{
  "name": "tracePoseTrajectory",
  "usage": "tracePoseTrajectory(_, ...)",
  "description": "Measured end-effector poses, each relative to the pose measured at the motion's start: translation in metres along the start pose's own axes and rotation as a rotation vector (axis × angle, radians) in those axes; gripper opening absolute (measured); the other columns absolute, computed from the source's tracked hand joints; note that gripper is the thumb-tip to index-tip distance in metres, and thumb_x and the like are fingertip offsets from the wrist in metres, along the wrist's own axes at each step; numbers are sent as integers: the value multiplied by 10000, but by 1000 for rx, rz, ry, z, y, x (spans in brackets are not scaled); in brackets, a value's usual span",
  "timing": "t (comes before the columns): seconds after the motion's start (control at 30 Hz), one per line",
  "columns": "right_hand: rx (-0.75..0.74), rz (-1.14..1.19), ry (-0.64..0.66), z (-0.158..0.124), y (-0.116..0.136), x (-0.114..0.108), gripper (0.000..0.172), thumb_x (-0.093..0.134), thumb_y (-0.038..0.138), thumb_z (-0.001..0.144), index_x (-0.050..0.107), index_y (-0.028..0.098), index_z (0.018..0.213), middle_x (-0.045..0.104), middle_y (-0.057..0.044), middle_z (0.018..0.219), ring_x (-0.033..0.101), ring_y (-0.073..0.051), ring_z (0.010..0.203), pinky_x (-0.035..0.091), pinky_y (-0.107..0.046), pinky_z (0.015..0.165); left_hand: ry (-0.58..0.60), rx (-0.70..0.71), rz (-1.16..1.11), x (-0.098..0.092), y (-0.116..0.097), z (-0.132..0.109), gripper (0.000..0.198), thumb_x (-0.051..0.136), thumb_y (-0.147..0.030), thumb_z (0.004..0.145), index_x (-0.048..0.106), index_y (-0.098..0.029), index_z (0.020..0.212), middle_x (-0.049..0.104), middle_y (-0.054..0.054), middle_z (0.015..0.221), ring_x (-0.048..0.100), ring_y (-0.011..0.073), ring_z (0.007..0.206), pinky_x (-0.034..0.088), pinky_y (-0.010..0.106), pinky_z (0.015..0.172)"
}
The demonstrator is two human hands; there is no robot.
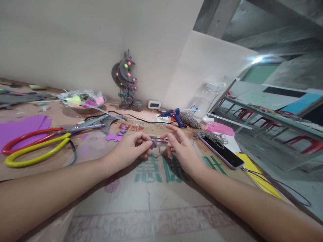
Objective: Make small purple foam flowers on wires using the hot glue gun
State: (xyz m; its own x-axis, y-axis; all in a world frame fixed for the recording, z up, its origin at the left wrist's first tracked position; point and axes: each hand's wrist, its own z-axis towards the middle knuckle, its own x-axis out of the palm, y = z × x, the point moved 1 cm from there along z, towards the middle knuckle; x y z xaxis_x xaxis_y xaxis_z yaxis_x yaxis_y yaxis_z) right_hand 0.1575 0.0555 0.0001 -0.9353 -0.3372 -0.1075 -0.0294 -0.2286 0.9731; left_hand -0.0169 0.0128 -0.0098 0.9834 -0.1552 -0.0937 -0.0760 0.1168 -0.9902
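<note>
My left hand is pinched shut on a small purple flower piece over the cardboard sheet. My right hand meets it from the right, thumb and fingers closed on a thin stick that touches the flower. Several more purple flower cutouts lie just left of my left hand. A thin grey wire curls down below the flower between my hands.
Large red and yellow scissors lie at left beside purple foam sheets. A blue glue gun and a ball of twine sit behind my hands. A phone lies at right. A grey decorated tree stands by the wall.
</note>
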Motion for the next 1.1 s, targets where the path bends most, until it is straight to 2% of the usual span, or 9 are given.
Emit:
tracePoseTrajectory(0.07,-100,-9,-122,5,1,-9,310,552,374,829,466,248,1099,557,8,917,431,-45,450,352,-214,424,-8,-18,-18,0,0,0,154,546,-299,828,519,-152,791,570,-29,612,529,71,516,421,182,510)
tracePoseTrajectory(0.13,-159,-45,-189,8,1,-16,194,590,353,811,499,230,930,533,37,765,428,-59,462,340,-215,441,-13,-27,-32,0,1,0,171,556,-312,823,518,-148,794,575,-23,622,533,73,520,432,191,523)
tracePoseTrajectory(0.2,-131,-95,-182,8,0,-19,202,623,351,786,473,216,774,460,66,592,414,-73,452,327,-218,450,-13,-25,-38,0,3,1,181,561,-321,820,520,-145,798,582,-17,633,539,78,527,440,200,534)
tracePoseTrajectory(0.27,-69,-126,-139,6,-1,-18,237,640,358,765,465,207,716,458,67,534,403,-78,443,314,-219,445,-4,-16,-40,0,5,1,185,557,-324,823,525,-143,802,583,-14,635,537,79,527,440,201,533)
tracePoseTrajectory(0.37,1,-156,-86,2,1,-12,205,636,337,757,506,185,709,577,24,604,400,-73,448,308,-220,438,9,1,-49,-1,6,1,181,552,-323,828,531,-144,809,580,-17,641,531,74,527,439,196,531)
tracePoseTrajectory(0.47,42,-137,-61,1,3,-7,172,619,312,761,519,178,721,632,5,661,416,-69,457,324,-217,448,15,14,-48,-2,7,1,182,548,-328,833,529,-148,813,585,-17,644,535,75,531,439,194,531)
tracePoseTrajectory(0.8,63,-46,-24,2,0,-5,202,636,285,740,480,192,829,659,15,706,449,-59,463,366,-200,459,15,12,-6,-1,5,1,181,537,-327,836,520,-149,805,587,-13,648,539,82,538,435,201,532)
tracePoseTrajectory(1.1,40,-66,9,0,1,-5,230,596,356,792,426,202,767,663,3,692,479,-77,500,384,-213,488,16,21,-6,-1,9,1,172,547,-325,826,516,-159,795,589,-15,642,532,83,527,416,198,517)
